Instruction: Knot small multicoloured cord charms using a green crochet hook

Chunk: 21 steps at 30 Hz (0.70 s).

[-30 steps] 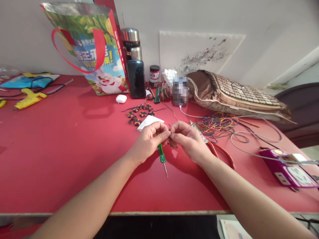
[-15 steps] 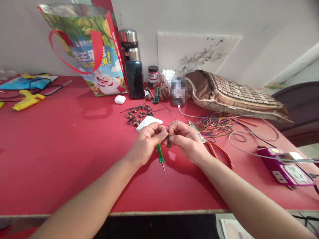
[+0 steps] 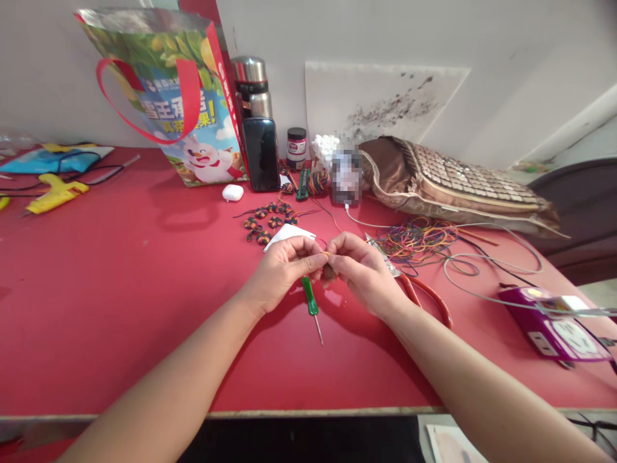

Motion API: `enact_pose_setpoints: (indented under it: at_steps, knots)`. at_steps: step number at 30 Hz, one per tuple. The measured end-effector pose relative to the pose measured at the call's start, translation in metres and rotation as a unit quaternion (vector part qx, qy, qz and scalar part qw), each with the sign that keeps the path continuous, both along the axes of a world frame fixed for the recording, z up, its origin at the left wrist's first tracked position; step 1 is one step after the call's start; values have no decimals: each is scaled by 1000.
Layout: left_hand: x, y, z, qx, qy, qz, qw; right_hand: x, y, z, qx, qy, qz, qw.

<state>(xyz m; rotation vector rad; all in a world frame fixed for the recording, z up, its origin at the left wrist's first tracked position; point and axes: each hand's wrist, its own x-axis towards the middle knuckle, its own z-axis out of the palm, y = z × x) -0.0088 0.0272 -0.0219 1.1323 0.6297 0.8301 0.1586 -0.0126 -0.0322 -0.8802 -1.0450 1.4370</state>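
Note:
My left hand (image 3: 295, 265) and my right hand (image 3: 359, 267) meet above the red table, fingertips almost touching. Both are closed in a pinch on a small piece of multicoloured cord (image 3: 330, 271), mostly covered by the fingers; an orange strand shows between the thumbs. Beneath my left hand lies a screwdriver-like tool with a green handle (image 3: 311, 301), its thin metal shaft pointing toward me. A white piece of paper (image 3: 288, 235) lies just behind my left hand. Scissors with red-orange handles (image 3: 429, 297) lie beside my right hand, partly covered by it.
Several knotted cord rounds (image 3: 263, 225) lie behind the paper. A tangle of coloured cords (image 3: 419, 238) is at right, near a purple power strip (image 3: 554, 328) and white cable. A phone (image 3: 261, 154) stands against a bag (image 3: 193, 96). A yellow glue gun (image 3: 56, 193) lies far left.
My fingers have shifted slightly around the cord, and the orange strand now stretches between both thumbs. The tool, scissors and other table items stay in place.

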Motion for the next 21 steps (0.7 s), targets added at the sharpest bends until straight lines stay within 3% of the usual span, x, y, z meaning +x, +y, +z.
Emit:
enact_pose_setpoints:
  at_steps: [8, 21]
  knots:
    - [-4, 0, 2, 9, 59, -22, 998, 3, -2, 7, 1, -32, 4, 999]
    - [5, -8, -3, -25, -25, 24, 999, 0, 0, 7, 9, -10, 10, 1000]
